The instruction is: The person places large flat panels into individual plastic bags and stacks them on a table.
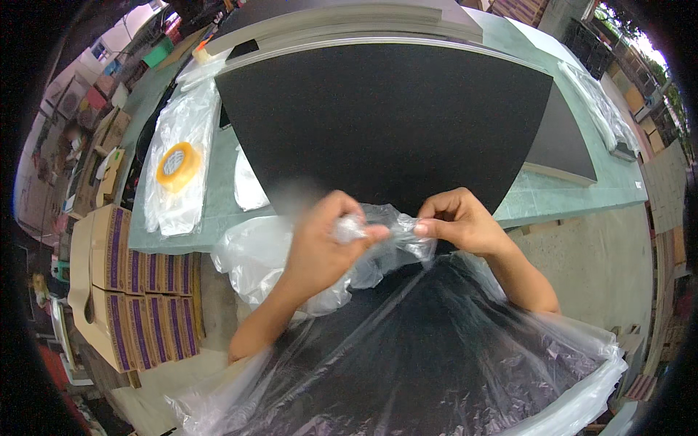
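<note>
In front of me a clear plastic bag (443,349) spreads toward my body, its upper end bunched between my hands. My left hand (331,243) is closed on the gathered film, thumb pressed over it. Close by on the right, my right hand (458,220) pinches the same bunch between thumb and fingers. More crumpled film hangs beside my left wrist. Just beyond my hands lies a large flat black panel (385,116), its near edge partly hidden by the hands and bag.
The panel rests on a green table (582,196). At left, a yellow tape roll (178,167) lies on folded plastic bags (163,211). Flat cardboard boxes (138,291) are stacked below on the left. More panels (327,25) lie at the back, and a dark panel (560,142) sits at right.
</note>
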`<state>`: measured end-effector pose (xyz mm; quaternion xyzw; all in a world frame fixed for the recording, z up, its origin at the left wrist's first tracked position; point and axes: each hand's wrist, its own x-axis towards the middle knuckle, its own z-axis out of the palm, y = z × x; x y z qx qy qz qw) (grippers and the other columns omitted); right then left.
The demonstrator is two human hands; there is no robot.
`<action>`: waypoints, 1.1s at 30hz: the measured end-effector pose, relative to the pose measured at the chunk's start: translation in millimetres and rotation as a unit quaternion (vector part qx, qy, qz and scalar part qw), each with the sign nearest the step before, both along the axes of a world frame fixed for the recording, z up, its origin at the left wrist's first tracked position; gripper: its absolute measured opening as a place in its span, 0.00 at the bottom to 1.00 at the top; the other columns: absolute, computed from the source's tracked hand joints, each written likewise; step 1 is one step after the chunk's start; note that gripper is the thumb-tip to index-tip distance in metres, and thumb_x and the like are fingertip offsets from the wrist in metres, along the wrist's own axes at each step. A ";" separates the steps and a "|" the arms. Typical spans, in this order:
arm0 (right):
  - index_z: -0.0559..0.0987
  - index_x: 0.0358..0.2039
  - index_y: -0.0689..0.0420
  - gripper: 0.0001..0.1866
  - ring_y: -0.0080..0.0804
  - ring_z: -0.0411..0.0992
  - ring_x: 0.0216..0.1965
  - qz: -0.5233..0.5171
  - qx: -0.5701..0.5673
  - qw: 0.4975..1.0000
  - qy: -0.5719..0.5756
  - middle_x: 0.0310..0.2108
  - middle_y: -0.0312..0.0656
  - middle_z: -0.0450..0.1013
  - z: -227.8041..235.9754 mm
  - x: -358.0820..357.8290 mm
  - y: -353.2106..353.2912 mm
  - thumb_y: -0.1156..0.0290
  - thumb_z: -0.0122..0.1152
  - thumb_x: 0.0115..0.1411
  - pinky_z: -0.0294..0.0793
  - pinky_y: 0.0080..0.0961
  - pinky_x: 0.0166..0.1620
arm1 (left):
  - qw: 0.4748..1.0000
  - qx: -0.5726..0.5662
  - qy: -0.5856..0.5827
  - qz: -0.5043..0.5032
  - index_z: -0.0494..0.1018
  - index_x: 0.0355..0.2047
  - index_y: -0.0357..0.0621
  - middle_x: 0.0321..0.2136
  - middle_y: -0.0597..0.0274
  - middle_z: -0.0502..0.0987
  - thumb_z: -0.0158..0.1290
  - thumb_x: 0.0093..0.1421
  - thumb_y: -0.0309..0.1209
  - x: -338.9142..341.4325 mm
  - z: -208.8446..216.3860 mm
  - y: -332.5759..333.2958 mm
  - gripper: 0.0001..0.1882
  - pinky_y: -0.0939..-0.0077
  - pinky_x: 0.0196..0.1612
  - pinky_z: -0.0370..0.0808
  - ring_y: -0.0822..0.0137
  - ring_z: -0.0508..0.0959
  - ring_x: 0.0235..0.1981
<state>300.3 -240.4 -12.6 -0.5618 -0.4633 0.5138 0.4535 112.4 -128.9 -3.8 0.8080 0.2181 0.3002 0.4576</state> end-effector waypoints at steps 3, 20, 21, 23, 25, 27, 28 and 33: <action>0.75 0.24 0.62 0.12 0.19 0.67 0.25 -0.007 0.004 0.998 0.063 0.22 0.37 0.71 4.6 7.2 -3.8 0.64 0.54 0.54 0.66 0.18 0.30 | 0.994 -0.103 0.035 -0.009 0.69 0.20 0.37 0.17 0.59 0.71 0.60 0.43 0.32 -8.0 12.7 0.2 0.13 0.77 0.22 0.64 0.69 0.71 0.19; 0.75 0.24 0.62 0.08 0.17 0.66 0.23 -0.026 0.037 0.993 0.109 0.21 0.34 0.70 8.3 -10.4 6.8 0.69 0.60 0.49 0.65 0.14 0.28 | 0.991 0.025 0.015 -0.130 0.70 0.21 0.39 0.19 0.58 0.71 0.59 0.44 0.34 5.7 -2.5 -10.0 0.13 0.75 0.24 0.65 0.66 0.72 0.21; 0.75 0.24 0.61 0.09 0.17 0.66 0.23 -0.010 0.033 0.993 0.112 0.21 0.34 0.70 6.7 -11.7 7.6 0.68 0.60 0.50 0.65 0.14 0.28 | 0.993 0.018 -0.003 -0.118 0.70 0.21 0.39 0.20 0.58 0.71 0.59 0.44 0.34 7.2 -1.1 -10.2 0.12 0.76 0.24 0.65 0.67 0.72 0.22; 0.74 0.24 0.61 0.10 0.17 0.65 0.22 0.021 0.025 0.992 0.118 0.21 0.34 0.70 2.8 -15.5 7.6 0.67 0.59 0.50 0.65 0.15 0.28 | 0.994 0.002 -0.019 -0.107 0.70 0.22 0.39 0.20 0.59 0.71 0.59 0.44 0.33 7.0 -1.6 -12.4 0.12 0.77 0.25 0.66 0.68 0.72 0.22; 0.74 0.25 0.61 0.10 0.18 0.66 0.24 0.047 0.002 0.987 0.154 0.21 0.35 0.70 -4.4 -15.6 7.6 0.66 0.57 0.52 0.65 0.15 0.29 | 0.994 -0.016 -0.015 -0.108 0.70 0.22 0.39 0.21 0.60 0.71 0.58 0.45 0.32 5.6 -4.8 -14.2 0.11 0.78 0.25 0.66 0.69 0.72 0.22; 0.74 0.25 0.62 0.11 0.19 0.67 0.25 0.043 0.008 0.971 0.234 0.22 0.35 0.70 -7.2 -15.1 7.3 0.66 0.56 0.53 0.65 0.15 0.30 | 0.992 -0.045 -0.022 -0.114 0.70 0.22 0.39 0.20 0.62 0.71 0.56 0.46 0.29 3.0 -3.7 -12.5 0.08 0.79 0.27 0.65 0.72 0.70 0.23; 0.73 0.26 0.62 0.10 0.20 0.67 0.26 0.053 0.006 0.969 0.243 0.23 0.36 0.70 -8.3 -15.2 7.7 0.67 0.55 0.53 0.65 0.16 0.31 | 0.991 -0.061 -0.025 -0.115 0.69 0.22 0.39 0.20 0.63 0.71 0.55 0.47 0.28 1.6 -3.7 -11.5 0.07 0.79 0.28 0.65 0.73 0.70 0.23; 0.73 0.26 0.63 0.09 0.22 0.67 0.25 0.016 -0.020 0.953 0.301 0.23 0.38 0.70 -9.1 -14.8 8.3 0.69 0.55 0.52 0.66 0.17 0.30 | 0.991 -0.032 -0.047 -0.119 0.69 0.22 0.38 0.19 0.61 0.70 0.53 0.46 0.25 0.9 -2.4 -10.8 0.04 0.79 0.28 0.65 0.72 0.70 0.23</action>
